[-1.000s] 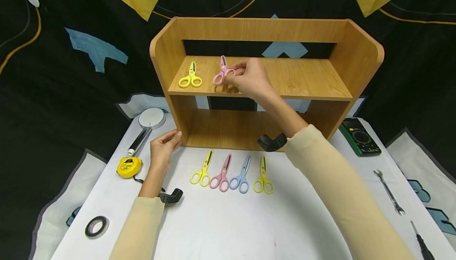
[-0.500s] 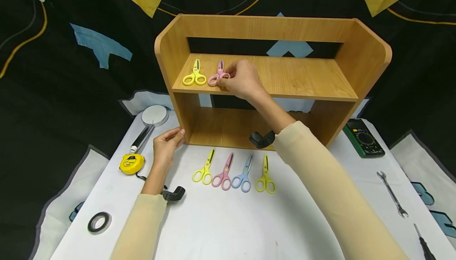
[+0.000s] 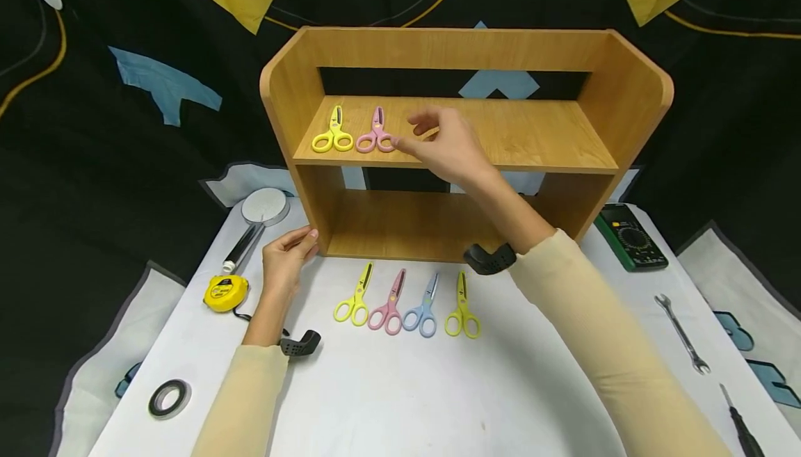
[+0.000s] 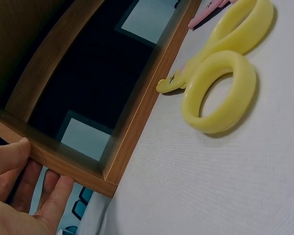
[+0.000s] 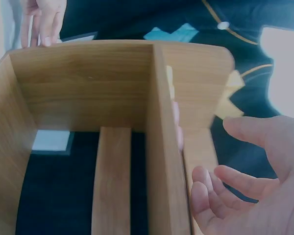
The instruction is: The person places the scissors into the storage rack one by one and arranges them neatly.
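Upper board of the wooden two-tier shelf [image 3: 532, 138]: one yellow plastic scissors [image 3: 334, 132] and one pink plastic scissors [image 3: 375, 133] placed; four scissors in a row on the white table [image 3: 407, 300] remaining; right hand [image 3: 447, 147] empty, fingers loose, just beside the pink pair; left hand [image 3: 284, 259] flat-fingered against the shelf's lower left corner.

Six scissors [image 3: 375, 133]: three yellow, two pink, one blue; one shelf [image 3: 538, 137]; two hands [image 3: 447, 147].

A shelf [image 3: 466, 50] is seen in the middle of the frame, standing on the surface [image 3: 388, 401]. Two scissors [image 3: 354, 135] are laid on its upper board, at the left. The right hand [image 3: 447, 147] is held just right of them. Four scissors [image 3: 407, 300] are lined up below the shelf. The left hand [image 3: 284, 262] is pressed to the shelf's lower left corner.
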Action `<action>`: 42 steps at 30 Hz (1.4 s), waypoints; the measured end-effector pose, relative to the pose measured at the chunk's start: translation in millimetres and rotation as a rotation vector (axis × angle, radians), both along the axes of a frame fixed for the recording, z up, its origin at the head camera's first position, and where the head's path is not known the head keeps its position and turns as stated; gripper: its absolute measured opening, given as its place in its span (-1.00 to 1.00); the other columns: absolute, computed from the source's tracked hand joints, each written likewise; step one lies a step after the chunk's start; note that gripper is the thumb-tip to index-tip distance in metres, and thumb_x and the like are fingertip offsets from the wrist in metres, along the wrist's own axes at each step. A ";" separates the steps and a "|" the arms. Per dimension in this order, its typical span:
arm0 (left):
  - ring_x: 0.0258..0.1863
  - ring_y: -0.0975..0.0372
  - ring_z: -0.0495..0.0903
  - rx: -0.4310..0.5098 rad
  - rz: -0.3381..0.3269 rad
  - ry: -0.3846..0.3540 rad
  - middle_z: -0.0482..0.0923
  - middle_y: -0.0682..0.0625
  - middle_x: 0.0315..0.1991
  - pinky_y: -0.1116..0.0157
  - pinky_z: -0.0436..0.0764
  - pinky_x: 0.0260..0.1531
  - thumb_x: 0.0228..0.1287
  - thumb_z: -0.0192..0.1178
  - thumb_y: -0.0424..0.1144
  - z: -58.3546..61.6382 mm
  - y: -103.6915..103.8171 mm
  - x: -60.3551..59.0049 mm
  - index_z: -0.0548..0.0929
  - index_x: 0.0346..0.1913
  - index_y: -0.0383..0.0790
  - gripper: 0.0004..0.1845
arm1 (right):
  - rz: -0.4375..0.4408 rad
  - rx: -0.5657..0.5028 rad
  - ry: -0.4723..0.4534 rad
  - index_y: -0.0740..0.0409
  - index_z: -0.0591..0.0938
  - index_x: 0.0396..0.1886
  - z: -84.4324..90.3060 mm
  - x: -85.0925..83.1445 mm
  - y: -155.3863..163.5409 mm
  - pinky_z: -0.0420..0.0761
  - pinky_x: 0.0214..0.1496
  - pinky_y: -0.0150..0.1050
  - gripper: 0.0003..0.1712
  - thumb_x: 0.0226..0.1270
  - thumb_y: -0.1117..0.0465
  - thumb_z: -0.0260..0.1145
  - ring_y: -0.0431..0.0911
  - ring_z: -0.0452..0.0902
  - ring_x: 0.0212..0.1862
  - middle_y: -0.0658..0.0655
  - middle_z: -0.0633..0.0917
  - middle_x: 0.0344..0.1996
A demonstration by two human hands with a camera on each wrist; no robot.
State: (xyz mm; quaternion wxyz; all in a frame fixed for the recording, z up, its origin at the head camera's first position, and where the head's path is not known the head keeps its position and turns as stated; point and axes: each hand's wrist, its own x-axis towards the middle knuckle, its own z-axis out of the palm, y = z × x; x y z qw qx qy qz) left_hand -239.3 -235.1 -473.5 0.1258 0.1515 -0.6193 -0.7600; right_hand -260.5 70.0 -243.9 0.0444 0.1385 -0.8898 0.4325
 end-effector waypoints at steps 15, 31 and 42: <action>-0.19 0.29 0.74 -0.003 -0.001 -0.008 0.75 0.09 -0.26 0.23 0.77 0.07 0.24 0.48 -0.33 -1.5 0.0 -1.7 0.73 0.10 -0.39 -0.61 | 0.042 -0.130 0.086 0.02 0.59 0.32 -65.4 98.7 101.3 0.63 -0.10 -0.51 -0.47 0.40 0.09 0.46 -0.12 0.63 -0.10 0.06 0.71 -0.02; -0.20 0.29 0.74 0.011 0.016 -0.010 0.76 0.09 -0.28 0.30 0.80 0.01 0.24 0.47 -0.36 4.1 -2.4 -0.5 0.75 0.08 -0.37 -0.65 | -0.002 -0.095 -0.216 0.00 0.58 0.36 -189.2 139.6 115.8 0.66 -0.11 -0.35 -0.30 0.23 0.06 0.59 -0.11 0.65 -0.08 0.13 0.73 0.08; -0.24 0.32 0.74 -0.013 0.019 -0.002 0.76 0.11 -0.29 0.29 0.80 0.00 0.25 0.48 -0.34 -1.3 0.8 -1.2 0.79 0.03 -0.31 -0.71 | -0.059 -0.066 -0.344 0.07 0.61 0.34 -227.3 143.5 115.5 0.55 -0.25 -0.40 -0.22 0.11 0.04 0.66 -0.06 0.54 -0.11 0.09 0.74 0.05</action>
